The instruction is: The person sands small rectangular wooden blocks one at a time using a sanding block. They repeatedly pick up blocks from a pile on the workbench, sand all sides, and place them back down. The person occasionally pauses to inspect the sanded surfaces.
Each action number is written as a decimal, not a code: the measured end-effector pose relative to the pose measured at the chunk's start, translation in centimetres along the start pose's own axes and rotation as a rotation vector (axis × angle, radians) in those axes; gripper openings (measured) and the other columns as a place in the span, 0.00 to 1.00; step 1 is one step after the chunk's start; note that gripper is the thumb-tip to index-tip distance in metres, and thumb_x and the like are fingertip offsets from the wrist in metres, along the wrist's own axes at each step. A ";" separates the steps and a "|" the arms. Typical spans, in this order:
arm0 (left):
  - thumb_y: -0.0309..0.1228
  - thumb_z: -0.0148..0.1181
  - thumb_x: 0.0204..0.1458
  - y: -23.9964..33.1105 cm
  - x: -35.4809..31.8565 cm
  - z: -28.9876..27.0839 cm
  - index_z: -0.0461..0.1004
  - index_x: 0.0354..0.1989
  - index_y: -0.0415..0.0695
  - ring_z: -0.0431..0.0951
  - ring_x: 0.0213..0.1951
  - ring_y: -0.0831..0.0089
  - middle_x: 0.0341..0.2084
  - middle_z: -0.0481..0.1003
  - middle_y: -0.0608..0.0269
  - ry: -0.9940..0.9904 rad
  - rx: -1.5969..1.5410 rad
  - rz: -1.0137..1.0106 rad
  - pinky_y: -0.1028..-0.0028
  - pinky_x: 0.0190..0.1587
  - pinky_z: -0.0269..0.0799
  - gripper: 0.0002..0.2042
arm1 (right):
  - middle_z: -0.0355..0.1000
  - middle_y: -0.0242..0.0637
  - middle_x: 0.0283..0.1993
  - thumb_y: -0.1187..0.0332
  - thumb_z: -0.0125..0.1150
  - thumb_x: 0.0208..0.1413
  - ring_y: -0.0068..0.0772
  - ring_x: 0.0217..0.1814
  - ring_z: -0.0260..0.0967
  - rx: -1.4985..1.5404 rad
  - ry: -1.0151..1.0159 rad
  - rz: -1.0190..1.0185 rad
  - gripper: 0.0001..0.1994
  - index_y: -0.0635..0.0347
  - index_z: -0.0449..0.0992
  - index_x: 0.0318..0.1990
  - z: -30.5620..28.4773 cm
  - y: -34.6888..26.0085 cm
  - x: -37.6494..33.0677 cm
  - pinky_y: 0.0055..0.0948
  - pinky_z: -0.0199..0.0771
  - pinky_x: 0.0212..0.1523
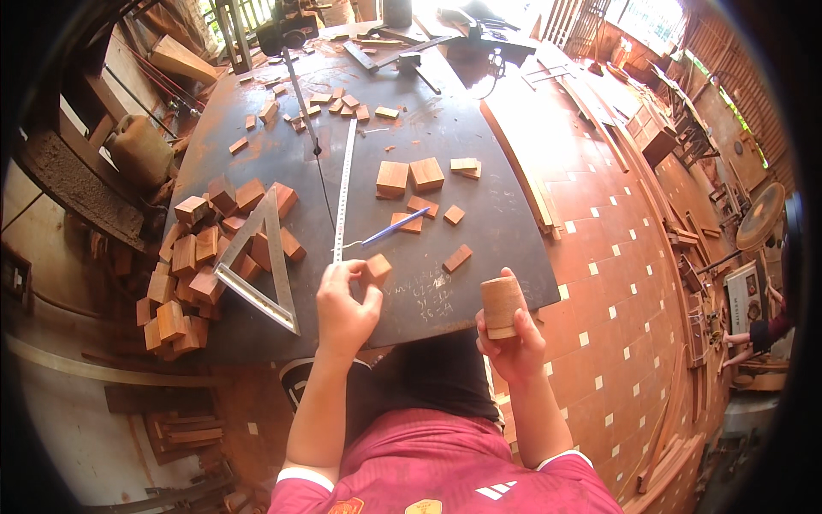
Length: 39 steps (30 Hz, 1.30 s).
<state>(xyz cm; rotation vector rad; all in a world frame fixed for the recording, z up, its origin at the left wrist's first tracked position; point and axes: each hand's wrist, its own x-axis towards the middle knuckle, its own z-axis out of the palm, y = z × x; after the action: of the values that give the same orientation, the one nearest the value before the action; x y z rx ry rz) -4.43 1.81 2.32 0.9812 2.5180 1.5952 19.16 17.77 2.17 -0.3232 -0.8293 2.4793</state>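
Note:
My left hand (348, 308) is at the near edge of the dark table (462, 313), closed on a small wooden block (377, 269) between thumb and fingers. My right hand (514, 344) holds up a rounded wooden cup-like cylinder (502, 307) just off the table's right corner. Whether the cylinder is hollow does not show. Beyond my left hand lie a long steel ruler (344, 188) and a blue pen (396, 226). Larger wooden blocks (425, 174) and smaller pieces (457, 258) sit farther right.
A triangular metal square (276, 265) leans on a heap of wooden blocks (184, 257) at the left. A saw blade (304, 103) stands upright through the table, with scattered offcuts (338, 101) beside it. Long boards (522, 171) run along the right side. Another person's hand (738, 343) shows far right.

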 end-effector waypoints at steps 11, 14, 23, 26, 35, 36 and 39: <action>0.29 0.77 0.45 0.4 -1.7 -1.0 0.79 0.55 0.38 0.83 0.41 0.59 0.43 0.81 0.51 -0.114 0.077 0.011 0.63 0.47 0.80 0.27 | 0.73 0.41 0.55 0.60 0.67 0.67 0.29 0.47 0.74 -0.244 0.046 -0.003 0.46 0.47 0.43 0.85 1.3 0.4 -0.2 0.23 0.71 0.30; 0.29 0.76 0.46 0.4 -2.1 -1.2 0.80 0.55 0.37 0.84 0.44 0.57 0.45 0.81 0.50 -0.129 0.060 0.073 0.63 0.50 0.80 0.25 | 0.73 0.42 0.58 0.66 0.68 0.66 0.27 0.48 0.75 -0.487 0.080 0.000 0.47 0.50 0.43 0.85 2.1 0.8 -0.5 0.22 0.75 0.39; 0.21 0.68 0.45 0.1 -2.9 -1.9 0.80 0.58 0.38 0.84 0.50 0.54 0.48 0.82 0.50 -0.187 -0.034 0.105 0.63 0.55 0.78 0.26 | 0.80 0.53 0.56 0.68 0.76 0.58 0.43 0.58 0.82 -1.213 -0.041 -0.112 0.43 0.63 0.56 0.78 4.8 2.2 1.2 0.38 0.79 0.59; 0.21 0.66 0.45 0.5 -2.8 -2.4 0.81 0.57 0.38 0.84 0.50 0.56 0.48 0.82 0.51 -0.230 -0.059 0.075 0.64 0.54 0.78 0.25 | 0.78 0.58 0.60 0.66 0.77 0.57 0.52 0.62 0.80 -1.305 -0.101 -0.151 0.42 0.63 0.60 0.76 4.5 2.4 1.5 0.41 0.78 0.62; 0.22 0.73 0.48 1.0 -2.2 -2.0 0.82 0.49 0.41 0.84 0.45 0.61 0.44 0.83 0.54 -0.245 -0.189 0.122 0.65 0.47 0.80 0.18 | 0.76 0.63 0.62 0.66 0.76 0.57 0.59 0.65 0.78 -1.315 -0.035 -0.210 0.40 0.65 0.62 0.75 4.9 3.2 2.0 0.44 0.77 0.64; 0.23 0.75 0.48 1.1 -2.2 -1.8 0.82 0.49 0.41 0.85 0.44 0.61 0.43 0.83 0.55 -0.248 -0.192 0.107 0.65 0.46 0.80 0.18 | 0.76 0.63 0.62 0.66 0.76 0.57 0.59 0.64 0.78 -1.292 -0.013 -0.224 0.41 0.65 0.62 0.75 5.1 3.3 2.0 0.44 0.77 0.63; 0.26 0.79 0.47 0.1 -3.0 -0.9 0.82 0.46 0.40 0.85 0.43 0.60 0.41 0.83 0.56 -0.166 -0.095 0.154 0.65 0.45 0.80 0.18 | 0.77 0.64 0.60 0.65 0.75 0.57 0.61 0.61 0.80 -1.282 0.014 -0.269 0.41 0.67 0.61 0.75 6.3 3.5 2.1 0.45 0.80 0.60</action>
<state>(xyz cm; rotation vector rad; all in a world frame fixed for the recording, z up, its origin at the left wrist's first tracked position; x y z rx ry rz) -2.28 -0.44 1.88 1.2652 2.2868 1.5797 13.73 13.36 4.84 -0.5780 -2.1799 1.3891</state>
